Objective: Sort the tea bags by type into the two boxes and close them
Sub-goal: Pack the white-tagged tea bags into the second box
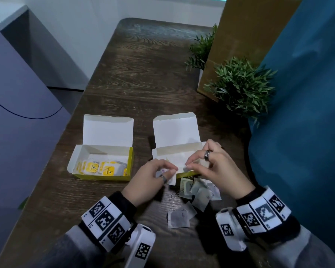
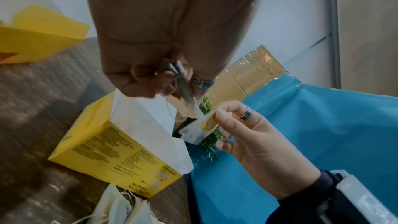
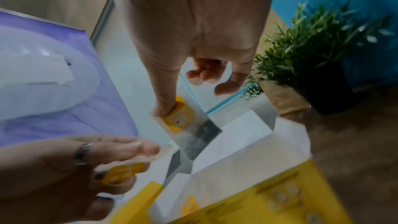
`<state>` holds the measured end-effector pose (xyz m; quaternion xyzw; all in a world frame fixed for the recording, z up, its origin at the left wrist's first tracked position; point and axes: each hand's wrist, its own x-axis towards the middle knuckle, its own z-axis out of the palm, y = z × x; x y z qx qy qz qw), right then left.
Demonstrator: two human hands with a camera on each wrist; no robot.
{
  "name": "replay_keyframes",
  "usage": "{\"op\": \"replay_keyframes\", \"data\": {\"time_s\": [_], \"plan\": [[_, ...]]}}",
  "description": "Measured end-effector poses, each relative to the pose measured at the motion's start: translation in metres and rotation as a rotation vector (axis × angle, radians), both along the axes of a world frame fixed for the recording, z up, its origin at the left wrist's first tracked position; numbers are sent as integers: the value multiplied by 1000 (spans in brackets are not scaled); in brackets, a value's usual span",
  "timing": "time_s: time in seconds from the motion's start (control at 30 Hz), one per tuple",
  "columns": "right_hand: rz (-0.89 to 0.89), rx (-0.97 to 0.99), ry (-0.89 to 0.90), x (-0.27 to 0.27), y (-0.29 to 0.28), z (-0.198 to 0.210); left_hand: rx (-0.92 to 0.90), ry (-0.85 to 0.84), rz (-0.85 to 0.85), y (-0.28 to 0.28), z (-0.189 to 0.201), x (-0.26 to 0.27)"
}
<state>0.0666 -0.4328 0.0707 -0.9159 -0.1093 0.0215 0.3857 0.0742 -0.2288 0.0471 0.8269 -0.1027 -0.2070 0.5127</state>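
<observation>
No legible text. Yellow box (image 2: 112, 157): black print blocks on side panel, too blurred to read. Tea-bag tags (image 1: 108, 169): yellow w/ dark logo, unreadable. Wrist bands (image 1: 104, 219): b/w square marker codes only.

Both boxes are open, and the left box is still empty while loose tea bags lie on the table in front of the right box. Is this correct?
Not quite: the left box is not empty. The head view shows yellow-tagged tea bags lying inside it. The rest holds: both lids are open, and loose tea bags lie on the table in front of the right box.
</observation>
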Motion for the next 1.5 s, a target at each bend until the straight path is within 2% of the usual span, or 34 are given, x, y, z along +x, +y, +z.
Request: {"op": "replay_keyframes", "data": {"time_s": [0.17,0.27,0.5,0.7,0.87,1.13,1.23,1.4,1.5], "plan": [[7,-79,143,30,-12,-10,37,-6,117,13,-4,6],[68,-222,215,46,-7,-20,67,12,153,16,-6,7],[233,-446,319,59,18,-26,96,47,173,18,-10,10],[293,-592,488,64,37,-29,126,83,163,18,-16,12],[340,-571,594,72,43,-29,141,78,148,17,-22,13],[254,-277,607,65,30,-38,128,80,144,19,-21,13],[167,-192,570,61,26,-42,116,64,156,21,-19,11],[-2,-164,460,54,25,-48,111,61,170,23,-17,11],[-13,-178,433,54,30,-50,107,51,176,23,-16,10]]}}
